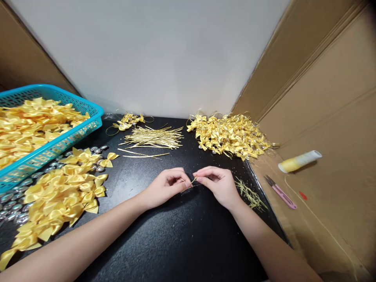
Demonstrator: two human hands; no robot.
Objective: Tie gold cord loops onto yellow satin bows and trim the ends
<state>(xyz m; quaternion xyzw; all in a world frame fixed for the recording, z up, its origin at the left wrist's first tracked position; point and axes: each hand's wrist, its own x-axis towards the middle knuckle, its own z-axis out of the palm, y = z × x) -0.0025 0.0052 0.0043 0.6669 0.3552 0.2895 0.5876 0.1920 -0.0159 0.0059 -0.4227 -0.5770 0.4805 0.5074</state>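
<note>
Over the middle of the black table (132, 239), my left hand (169, 186) and my right hand (217, 184) come close together, fingertips pinched. Between them runs a thin gold cord (193, 180), gripped at both sides and bent near the right fingertips. Much of the cord is hidden behind the fingers. Beyond my hands lies a bundle of cut gold cords (155, 137), with a few strands apart at its near side. Loose yellow satin bows (63, 188) are heaped left of my left arm, beside several shiny silvery beads (14, 203).
A blue basket (73, 137) of yellow bows stands left. At the back right is a pile of corded bows (232, 135); a smaller cluster (129, 121) lies back left. Cord scraps (251, 194), pink thread snips (282, 192) and a yellow-white tube (299, 161) are right, by cardboard.
</note>
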